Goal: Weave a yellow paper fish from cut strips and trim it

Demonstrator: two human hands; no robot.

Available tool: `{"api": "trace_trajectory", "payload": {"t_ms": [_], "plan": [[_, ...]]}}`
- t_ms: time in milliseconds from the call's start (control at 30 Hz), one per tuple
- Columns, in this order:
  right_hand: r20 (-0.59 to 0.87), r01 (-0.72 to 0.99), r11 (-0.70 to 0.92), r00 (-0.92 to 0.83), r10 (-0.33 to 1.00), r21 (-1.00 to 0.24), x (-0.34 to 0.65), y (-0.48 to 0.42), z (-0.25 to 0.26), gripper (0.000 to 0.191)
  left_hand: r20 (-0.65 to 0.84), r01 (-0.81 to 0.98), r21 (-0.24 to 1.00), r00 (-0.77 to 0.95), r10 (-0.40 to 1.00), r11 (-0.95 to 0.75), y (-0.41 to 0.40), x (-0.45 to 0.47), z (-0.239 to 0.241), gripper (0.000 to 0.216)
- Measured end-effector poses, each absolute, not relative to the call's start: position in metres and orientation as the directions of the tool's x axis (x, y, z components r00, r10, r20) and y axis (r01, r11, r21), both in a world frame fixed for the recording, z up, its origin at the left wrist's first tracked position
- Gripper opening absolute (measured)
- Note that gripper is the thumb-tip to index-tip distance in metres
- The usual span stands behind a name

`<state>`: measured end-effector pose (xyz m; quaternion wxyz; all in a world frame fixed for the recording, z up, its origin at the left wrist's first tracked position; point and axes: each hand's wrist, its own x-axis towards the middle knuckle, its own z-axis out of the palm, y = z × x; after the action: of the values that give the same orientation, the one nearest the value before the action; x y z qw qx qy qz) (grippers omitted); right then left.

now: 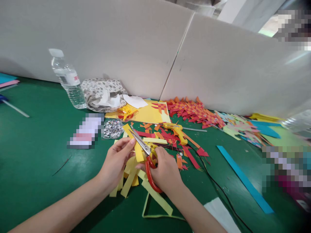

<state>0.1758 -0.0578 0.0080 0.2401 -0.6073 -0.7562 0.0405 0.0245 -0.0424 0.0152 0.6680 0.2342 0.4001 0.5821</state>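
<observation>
My right hand (164, 170) grips a pair of scissors (151, 174) with red handles and silver blades that point up and to the left. Pinched in my left hand (120, 157) is a yellow paper strip (139, 149), with the scissor blades lying across or beside it; whether they cut into it I cannot tell. Below my hands are pale yellow paper strips (128, 181), partly covered by my fingers. Red and orange paper scraps (170, 137) lie scattered just beyond, along with a yellow hot glue gun (177, 131).
A water bottle (69, 81) stands by a patterned cloth pouch (104, 89) near the grey partition (109, 35). Woven red-orange paper fish (194, 111) are piled against it. A bag of googly eyes (113, 128), a blue strip (243, 178) and a black cord (216, 184) lie on the green table (48, 136).
</observation>
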Motion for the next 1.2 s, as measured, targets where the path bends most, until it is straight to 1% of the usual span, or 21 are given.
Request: {"api": "trace_trajectory", "payload": {"t_ms": [67,133,233,300,367,433,500,567,667,767,867,1000,1200], "plan": [[0.307,0.892,0.249,-0.133,0.942,-0.378,0.175,-0.057,0.008,0.039,-0.264,-0.586,0.782,-0.004,0.965,0.212,-0.042,0.025,0.015,0.018],[0.295,0.871,0.232,-0.106,0.950,-0.433,0.175,-0.056,0.009,0.038,-0.268,-0.586,0.781,-0.001,0.964,0.216,-0.042,0.025,0.016,0.018],[0.233,0.793,0.166,-0.031,0.972,-0.587,0.176,-0.055,0.014,0.038,-0.282,-0.589,0.777,-0.011,0.959,0.222,-0.042,0.025,0.016,0.018],[0.128,0.658,0.100,-0.007,0.992,-0.746,0.177,-0.054,0.017,0.035,-0.277,-0.576,0.790,-0.031,0.960,0.209,-0.042,0.024,0.015,0.019],[0.009,0.450,0.025,-0.038,0.999,-0.892,0.178,-0.053,0.019,0.029,-0.265,-0.540,0.820,-0.062,0.962,0.191,-0.041,0.024,0.013,0.020],[-0.069,0.241,-0.047,-0.084,0.994,-0.969,0.178,-0.052,0.018,0.030,-0.253,-0.490,0.853,-0.089,0.963,0.178,-0.041,0.025,0.012,0.021],[-0.104,0.122,-0.091,-0.108,0.989,-0.988,0.178,-0.051,0.016,0.034,-0.244,-0.446,0.877,-0.092,0.965,0.179,-0.042,0.025,0.011,0.021],[-0.119,0.083,-0.110,-0.116,0.986,-0.990,0.178,-0.050,0.014,0.037,-0.238,-0.422,0.887,-0.072,0.969,0.186,-0.043,0.025,0.011,0.021],[-0.119,0.074,-0.111,-0.101,0.988,-0.991,0.179,-0.049,0.013,0.037,-0.253,-0.425,0.880,-0.041,0.967,0.212,-0.043,0.025,0.011,0.021],[-0.085,0.079,-0.081,-0.056,0.995,-0.994,0.181,-0.046,0.010,0.036,-0.310,-0.425,0.858,0.024,0.950,0.290,-0.042,0.026,0.013,0.025],[-0.050,0.090,-0.048,-0.021,0.999,-0.995,0.183,-0.044,0.007,0.036,-0.344,-0.345,0.867,0.109,0.933,0.360,-0.040,0.026,0.013,0.029],[-0.031,0.111,-0.031,0.005,1.000,-0.993,0.183,-0.044,0.009,0.034,-0.305,-0.245,0.907,0.180,0.935,0.343,-0.041,0.026,0.010,0.025],[-0.031,0.114,-0.032,0.006,0.999,-0.993,0.182,-0.046,0.013,0.035,-0.284,-0.233,0.918,0.184,0.941,0.322,-0.040,0.024,0.011,0.022]]}}
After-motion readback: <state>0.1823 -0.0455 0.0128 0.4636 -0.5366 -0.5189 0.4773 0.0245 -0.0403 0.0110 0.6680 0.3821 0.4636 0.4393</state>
